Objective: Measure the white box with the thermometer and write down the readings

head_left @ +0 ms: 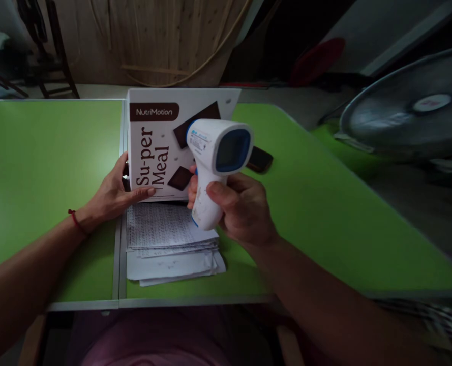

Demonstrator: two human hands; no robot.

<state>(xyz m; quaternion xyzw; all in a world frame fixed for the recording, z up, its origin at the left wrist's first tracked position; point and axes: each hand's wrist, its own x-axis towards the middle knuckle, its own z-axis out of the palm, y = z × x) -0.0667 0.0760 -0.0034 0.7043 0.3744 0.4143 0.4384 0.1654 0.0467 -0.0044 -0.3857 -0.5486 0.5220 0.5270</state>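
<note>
My right hand is wrapped round the handle of a white and blue infrared thermometer, whose dark screen faces me. Behind the thermometer stands a white box printed "NutriMotion Su-per Meal" with brown shapes. My left hand grips the box's lower left edge, the thumb across its front and the other fingers round its side. A stack of handwritten papers lies on the table just in front of the box. The thermometer hides part of the box front, and the display shows no readable figures.
The green table has a metal seam left of the papers. A dark phone-like object lies right of the box. At the far right is a large round metallic thing. A chair stands beyond the table.
</note>
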